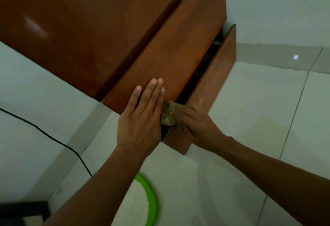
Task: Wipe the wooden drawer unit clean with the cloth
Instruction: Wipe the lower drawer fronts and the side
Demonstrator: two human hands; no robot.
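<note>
Wooden drawer unit (107, 29) at far left, against a pale wall, over tiled floor (250, 109). Lowest drawer (214, 83) pulled partly out. Left hand (141, 118) laid flat on the drawer front above, fingers straight and together. Right hand (192, 118) (blurred) curled over the open drawer's near top edge, gripping the bunched greenish cloth (168, 113) just beside the left hand. Green-rimmed basin (150, 202) near; black cable (53, 138) at left.

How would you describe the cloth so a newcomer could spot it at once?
Find the reddish-brown wooden drawer unit against the white wall. Follow the dark gap of its slightly open lower drawer to the near end. There the cloth is the crumpled olive-green wad held by the right hand, beside the flat left hand: the only soft thing there.
</note>
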